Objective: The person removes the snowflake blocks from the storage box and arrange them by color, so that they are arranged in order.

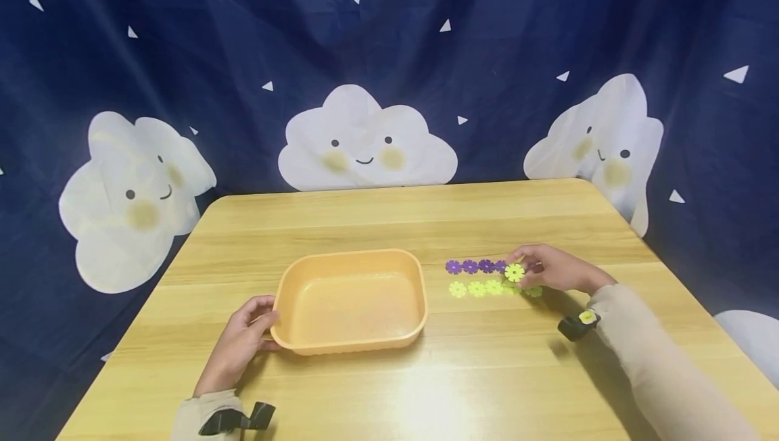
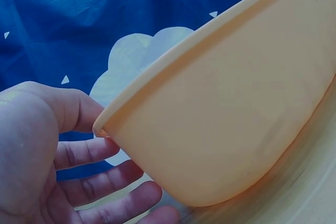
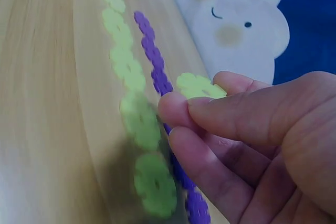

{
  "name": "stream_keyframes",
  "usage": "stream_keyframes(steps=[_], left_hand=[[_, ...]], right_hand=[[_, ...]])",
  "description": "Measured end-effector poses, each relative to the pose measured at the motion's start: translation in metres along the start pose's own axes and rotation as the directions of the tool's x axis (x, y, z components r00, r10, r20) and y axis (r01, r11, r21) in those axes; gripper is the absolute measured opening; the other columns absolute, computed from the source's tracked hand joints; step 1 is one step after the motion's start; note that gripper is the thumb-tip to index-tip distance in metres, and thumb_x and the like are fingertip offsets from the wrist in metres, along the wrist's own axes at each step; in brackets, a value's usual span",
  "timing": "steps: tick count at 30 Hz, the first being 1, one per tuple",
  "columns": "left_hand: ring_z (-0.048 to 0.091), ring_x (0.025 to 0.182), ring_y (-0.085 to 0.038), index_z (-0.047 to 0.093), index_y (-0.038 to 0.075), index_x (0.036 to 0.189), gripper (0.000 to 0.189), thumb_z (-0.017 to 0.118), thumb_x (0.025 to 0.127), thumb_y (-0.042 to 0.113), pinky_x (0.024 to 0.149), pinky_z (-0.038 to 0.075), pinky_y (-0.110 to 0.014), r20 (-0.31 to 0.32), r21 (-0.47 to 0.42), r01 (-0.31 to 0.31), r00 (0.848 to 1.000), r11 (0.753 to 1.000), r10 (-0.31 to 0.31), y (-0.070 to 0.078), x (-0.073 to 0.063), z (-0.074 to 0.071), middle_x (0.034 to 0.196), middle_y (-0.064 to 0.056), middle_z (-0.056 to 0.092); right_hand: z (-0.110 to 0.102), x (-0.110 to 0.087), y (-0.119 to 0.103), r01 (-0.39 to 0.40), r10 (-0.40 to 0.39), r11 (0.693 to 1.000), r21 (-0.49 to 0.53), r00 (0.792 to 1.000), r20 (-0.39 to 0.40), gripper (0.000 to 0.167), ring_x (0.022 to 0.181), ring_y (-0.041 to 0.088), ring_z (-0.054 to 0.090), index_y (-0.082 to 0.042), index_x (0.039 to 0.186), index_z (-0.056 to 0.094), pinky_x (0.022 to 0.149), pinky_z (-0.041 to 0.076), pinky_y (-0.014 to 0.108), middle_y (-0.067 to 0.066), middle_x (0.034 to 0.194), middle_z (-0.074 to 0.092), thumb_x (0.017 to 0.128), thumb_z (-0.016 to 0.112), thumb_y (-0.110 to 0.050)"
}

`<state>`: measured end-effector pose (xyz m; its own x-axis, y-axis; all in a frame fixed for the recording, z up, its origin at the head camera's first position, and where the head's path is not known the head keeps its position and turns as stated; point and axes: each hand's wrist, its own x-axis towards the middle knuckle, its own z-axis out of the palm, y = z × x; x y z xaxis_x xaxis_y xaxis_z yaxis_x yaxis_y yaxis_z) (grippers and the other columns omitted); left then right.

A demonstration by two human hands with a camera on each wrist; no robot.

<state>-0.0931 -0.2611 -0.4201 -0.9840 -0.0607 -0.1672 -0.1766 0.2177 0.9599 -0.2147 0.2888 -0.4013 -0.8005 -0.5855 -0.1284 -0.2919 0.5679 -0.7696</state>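
Note:
My left hand (image 1: 239, 338) holds the left rim of a shallow orange plastic basin (image 1: 349, 345). In the left wrist view, the thumb lies at the basin's lip (image 2: 157, 69) and the fingers are spread below it against the side. Between thumb and fingertips, my right hand (image 1: 562, 270) pinches a yellow-green, flower-shaped notched disc (image 1: 514, 272) above the table. Beneath it lie a row of purple notched discs (image 1: 470, 266) and, nearer me, a row of yellow-green ones (image 1: 477, 289). The right hand hides part of the purple row in the head view.
The wooden table (image 1: 365, 224) has rounded far corners. The inside of the basin shows only its bare floor. Behind the table hangs a dark blue curtain (image 1: 243, 21) with smiling clouds and white triangles. Black straps (image 1: 578, 326) circle both wrists.

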Motion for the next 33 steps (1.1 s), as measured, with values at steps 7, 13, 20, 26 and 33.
stream_keyframes(steps=[7, 13, 20, 26, 33], left_hand=[[0.061, 0.089, -0.023, 0.044, -0.004, 0.132, 0.036, 0.050, 0.101, 0.011, 0.069, 0.060, -0.039, -0.005, -0.017, -0.014, 1.000, 1.000, 0.014, 0.001, -0.002, 0.001, 0.124, -0.023, 0.047], [0.061, 0.089, -0.024, 0.045, -0.002, 0.131, 0.034, 0.049, 0.101, 0.011, 0.068, 0.060, -0.040, -0.006, 0.001, -0.014, 1.000, 1.000, 0.014, 0.001, -0.003, 0.000, 0.123, -0.022, 0.048], [0.061, 0.089, -0.024, 0.044, -0.003, 0.133, 0.035, 0.049, 0.101, 0.012, 0.069, 0.060, -0.039, -0.002, -0.004, -0.012, 1.000, 1.000, 0.012, 0.001, -0.005, -0.002, 0.125, -0.023, 0.047], [0.061, 0.090, -0.024, 0.043, -0.003, 0.134, 0.036, 0.049, 0.102, 0.013, 0.069, 0.060, -0.039, -0.001, -0.004, 0.000, 1.000, 1.000, 0.000, 0.002, -0.007, -0.002, 0.126, -0.022, 0.047], [0.060, 0.089, -0.022, 0.043, -0.005, 0.132, 0.037, 0.051, 0.101, 0.012, 0.070, 0.059, -0.038, -0.003, -0.021, 0.004, 1.000, 1.000, -0.004, 0.003, -0.007, -0.005, 0.122, -0.021, 0.049]], right_hand=[[-0.009, -0.019, 0.013, 0.010, -0.013, 0.999, -0.047, 0.998, -0.056, 0.042, 0.100, 0.021, 0.058, 0.002, 0.122, 0.058, 0.091, 0.052, 0.036, 0.014, 0.118, 0.059, 0.084, 0.074, -0.008], [-0.012, -0.030, 0.022, 0.028, -0.033, 0.997, -0.065, 0.995, -0.090, 0.038, 0.093, 0.014, 0.058, 0.004, 0.116, 0.060, 0.085, 0.053, 0.029, 0.014, 0.114, 0.060, 0.082, 0.075, -0.005], [-0.014, -0.036, 0.026, 0.021, -0.027, 0.996, -0.081, 0.996, -0.081, 0.036, 0.087, 0.015, 0.057, 0.004, 0.113, 0.061, 0.082, 0.054, 0.033, 0.012, 0.108, 0.060, 0.081, 0.075, -0.003], [-0.014, -0.038, 0.027, 0.038, -0.044, 0.994, -0.107, 0.998, -0.053, 0.034, 0.082, 0.014, 0.056, 0.004, 0.111, 0.061, 0.082, 0.055, 0.040, 0.009, 0.097, 0.060, 0.081, 0.075, -0.001], [-0.010, -0.040, 0.033, 0.031, -0.039, 0.993, -0.117, 0.997, -0.068, 0.035, 0.077, 0.009, 0.054, 0.003, 0.112, 0.062, 0.077, 0.054, 0.029, 0.004, 0.083, 0.057, 0.080, 0.076, -0.002]])
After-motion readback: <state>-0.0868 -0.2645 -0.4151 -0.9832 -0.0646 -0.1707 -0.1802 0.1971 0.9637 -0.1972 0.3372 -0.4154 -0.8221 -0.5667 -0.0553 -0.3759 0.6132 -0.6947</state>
